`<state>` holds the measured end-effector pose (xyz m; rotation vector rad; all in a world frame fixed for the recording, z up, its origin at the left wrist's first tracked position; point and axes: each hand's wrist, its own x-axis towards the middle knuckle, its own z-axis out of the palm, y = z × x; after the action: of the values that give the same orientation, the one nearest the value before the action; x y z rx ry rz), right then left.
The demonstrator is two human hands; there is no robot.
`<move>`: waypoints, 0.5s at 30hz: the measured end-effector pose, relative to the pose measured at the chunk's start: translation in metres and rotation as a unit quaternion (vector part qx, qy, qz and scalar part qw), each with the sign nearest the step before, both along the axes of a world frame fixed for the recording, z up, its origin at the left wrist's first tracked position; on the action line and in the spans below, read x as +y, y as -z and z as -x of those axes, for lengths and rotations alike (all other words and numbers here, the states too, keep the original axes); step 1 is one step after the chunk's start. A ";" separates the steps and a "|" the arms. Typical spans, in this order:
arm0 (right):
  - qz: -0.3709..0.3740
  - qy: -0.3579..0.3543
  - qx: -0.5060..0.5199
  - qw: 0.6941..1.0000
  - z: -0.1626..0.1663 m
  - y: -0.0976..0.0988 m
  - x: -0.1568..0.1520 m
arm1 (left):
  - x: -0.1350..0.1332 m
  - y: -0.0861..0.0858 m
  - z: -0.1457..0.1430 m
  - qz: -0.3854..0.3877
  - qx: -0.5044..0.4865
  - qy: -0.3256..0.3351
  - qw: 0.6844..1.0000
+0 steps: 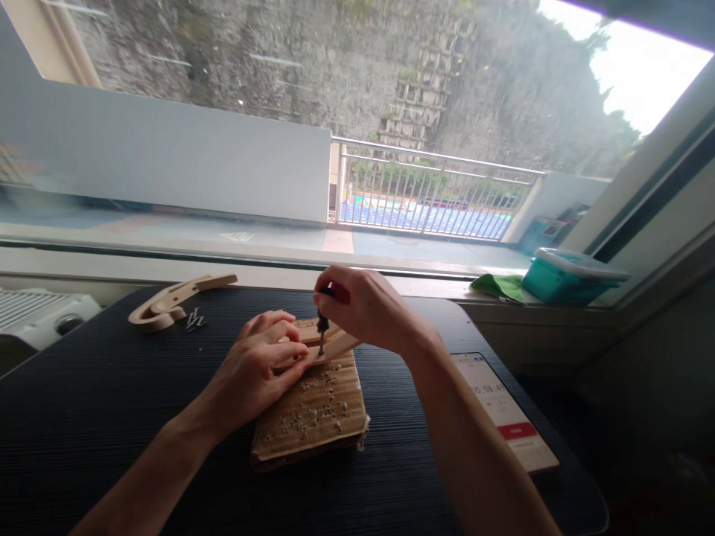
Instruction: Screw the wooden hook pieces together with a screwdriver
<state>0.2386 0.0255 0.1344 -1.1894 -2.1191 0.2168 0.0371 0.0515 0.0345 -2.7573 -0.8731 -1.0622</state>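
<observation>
My right hand [369, 309] is closed round the dark handle of a screwdriver [322, 325], which stands upright. Its tip meets a pale curved wooden piece [335, 345] lying on a stack of corrugated cardboard [313, 417]. With fingers bent over the left end of that piece, my left hand [265, 357] presses it against the cardboard. Many small holes pit the cardboard's top. Whether a screw sits under the tip is too small to tell. Another curved wooden piece [159, 309] lies at the table's back left, beside a small pile of screws [195, 320].
A phone [503, 409] showing a timer lies on the black table [139, 394] at the right. On the sill stand a teal lidded box [573, 279] and a green cloth [497, 287]. A white heater [42, 316] is at the left, below the large window.
</observation>
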 end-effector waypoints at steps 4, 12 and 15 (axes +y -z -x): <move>0.008 -0.025 -0.004 1.000 0.003 0.003 0.004 | 0.000 0.000 0.000 -0.006 0.005 0.003 1.000; 0.004 0.009 0.022 1.000 -0.002 0.005 0.007 | 0.000 -0.001 0.000 0.000 0.007 0.000 1.000; 0.017 -0.003 0.013 1.000 -0.002 0.003 0.004 | 0.000 0.000 0.000 0.002 0.005 0.001 1.000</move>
<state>0.2403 0.0297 0.1315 -1.1941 -2.1044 0.2691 0.0371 0.0519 0.0347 -2.7644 -0.8727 -1.0470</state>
